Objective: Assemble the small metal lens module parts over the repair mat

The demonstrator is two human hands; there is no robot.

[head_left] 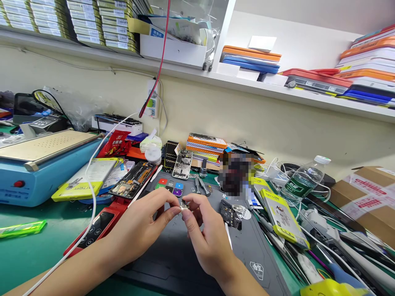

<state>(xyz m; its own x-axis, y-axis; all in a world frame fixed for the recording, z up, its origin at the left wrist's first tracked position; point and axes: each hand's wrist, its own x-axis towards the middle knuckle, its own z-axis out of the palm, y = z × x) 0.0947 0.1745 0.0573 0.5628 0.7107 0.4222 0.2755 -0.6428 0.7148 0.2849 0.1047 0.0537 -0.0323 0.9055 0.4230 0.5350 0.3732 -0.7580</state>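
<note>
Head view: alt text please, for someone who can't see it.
Two bare hands, left and right, hold a small metallic part between their fingertips above a dark work mat. Around them on a green bench lie an opened phone, yellow battery boxes and a water bottle; stacked boxes fill a shelf above.

Bright, cool, even light falls over my hands (pixel 175 230), with soft shadows. Upper corners look stretched and smeared, the right-hand shelf (pixel 296 96) blurs, and a pixelated patch hides one spot mid-frame.
</note>
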